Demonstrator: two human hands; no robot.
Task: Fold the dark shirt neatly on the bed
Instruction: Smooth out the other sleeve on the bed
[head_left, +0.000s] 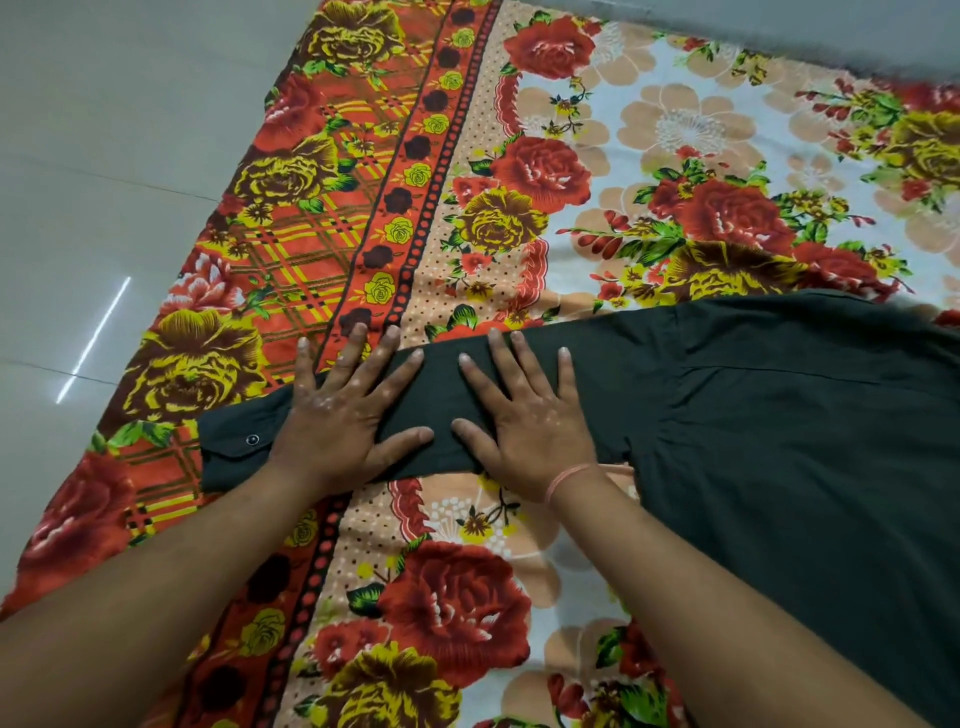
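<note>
The dark shirt (779, 431) lies flat on the bed, its body at the right and one long sleeve (441, 395) stretched out to the left. The sleeve's buttoned cuff (234, 452) reaches the bed's left border. My left hand (343, 415) rests palm down on the sleeve near the cuff, fingers spread. My right hand (530, 415) presses flat on the sleeve closer to the shoulder, fingers apart, with a thin pink band on its wrist. Neither hand grips the cloth.
The bed is covered with a floral sheet (519, 182) in red, yellow and peach. Its orange checked border hangs at the left edge (171, 364). Beyond it lies a pale tiled floor (104, 156). A grey wall base runs along the top right.
</note>
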